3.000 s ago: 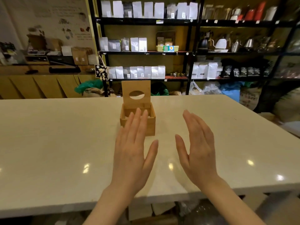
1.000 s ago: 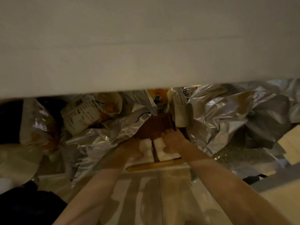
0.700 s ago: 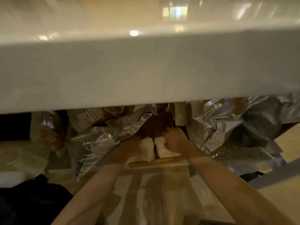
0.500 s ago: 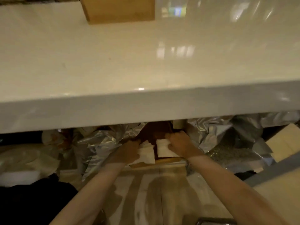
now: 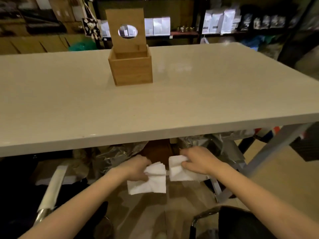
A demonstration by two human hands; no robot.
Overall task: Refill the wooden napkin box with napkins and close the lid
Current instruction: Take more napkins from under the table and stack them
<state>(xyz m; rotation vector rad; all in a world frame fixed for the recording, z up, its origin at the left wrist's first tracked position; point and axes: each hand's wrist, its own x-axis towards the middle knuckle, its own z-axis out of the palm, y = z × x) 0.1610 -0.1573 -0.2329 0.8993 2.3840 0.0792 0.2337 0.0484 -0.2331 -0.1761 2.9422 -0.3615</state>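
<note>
Head view: hands, left [image 5: 136, 167] and right [image 5: 200, 161], each grip blurred napkins [image 5: 151, 180] below the table [image 5: 155, 109].

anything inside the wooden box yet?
Wooden box stands with lid upright; only bare upper inner walls show. Its floor is hidden by the front wall, so contents cannot be confirmed.

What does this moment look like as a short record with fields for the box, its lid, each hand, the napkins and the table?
box: square wooden napkin box, upright on the table, nothing seen inside
lid: wooden lid with oval hole, standing open at the box's back
left hand: below the table edge, gripping a white napkin stack
right hand: below the table edge, gripping a second white napkin stack
table: pale glossy tabletop, bearing only the box
under table: crumpled silver foil bags
</note>
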